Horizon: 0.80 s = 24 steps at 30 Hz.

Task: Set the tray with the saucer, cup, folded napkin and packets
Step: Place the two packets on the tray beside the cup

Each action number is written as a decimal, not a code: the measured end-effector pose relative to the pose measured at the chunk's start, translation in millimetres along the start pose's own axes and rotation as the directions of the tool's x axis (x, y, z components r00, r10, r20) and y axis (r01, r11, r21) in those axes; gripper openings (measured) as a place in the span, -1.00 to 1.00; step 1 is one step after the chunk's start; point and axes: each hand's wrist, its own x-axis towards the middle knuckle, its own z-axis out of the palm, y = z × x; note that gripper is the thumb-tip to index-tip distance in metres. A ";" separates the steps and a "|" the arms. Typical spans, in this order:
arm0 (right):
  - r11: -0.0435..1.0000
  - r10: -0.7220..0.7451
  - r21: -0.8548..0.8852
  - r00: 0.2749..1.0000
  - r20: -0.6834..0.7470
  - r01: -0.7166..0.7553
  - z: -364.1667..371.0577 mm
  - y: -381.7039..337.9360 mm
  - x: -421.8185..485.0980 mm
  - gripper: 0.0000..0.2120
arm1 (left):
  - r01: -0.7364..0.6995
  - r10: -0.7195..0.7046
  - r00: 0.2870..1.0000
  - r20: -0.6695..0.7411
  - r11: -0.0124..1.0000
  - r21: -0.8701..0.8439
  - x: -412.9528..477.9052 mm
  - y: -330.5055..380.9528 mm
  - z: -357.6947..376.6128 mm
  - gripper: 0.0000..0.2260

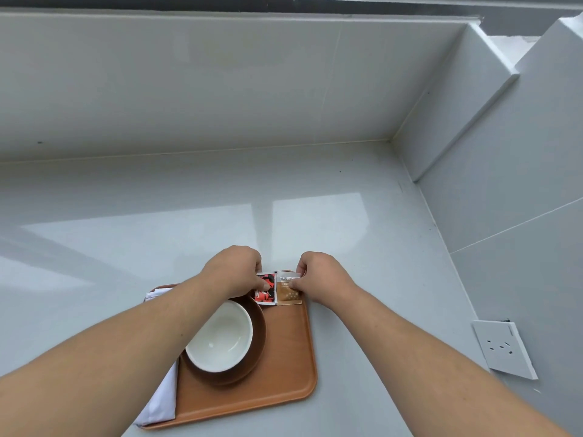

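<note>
An orange-brown tray lies on the pale counter. On it a dark brown saucer carries a white cup. A white folded napkin lies along the tray's left side, partly under my left forearm. At the tray's far right corner two packets lie side by side: a red and black packet and a brown packet. My left hand pinches the red packet. My right hand pinches the brown packet at its right edge.
The tiled wall runs across the back and turns along the right side, forming a corner. A white wall socket sits low on the right wall, close to the counter. Open counter stretches behind and to the left of the tray.
</note>
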 end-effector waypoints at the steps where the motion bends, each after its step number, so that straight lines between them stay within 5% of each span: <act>1: 1.000 0.003 -0.008 1.000 -0.006 -0.003 -0.2 0.5 -0.3 -0.75 | -0.006 0.006 1.000 -0.004 1.000 0.018 0.3 0.4 0.1 -0.64; 24: 0.989 0.090 -0.122 0.996 -0.005 -0.090 3.7 6.4 -2.0 -0.61 | 0.185 -0.182 0.982 -0.041 0.981 0.065 -6.0 -6.1 7.3 -0.47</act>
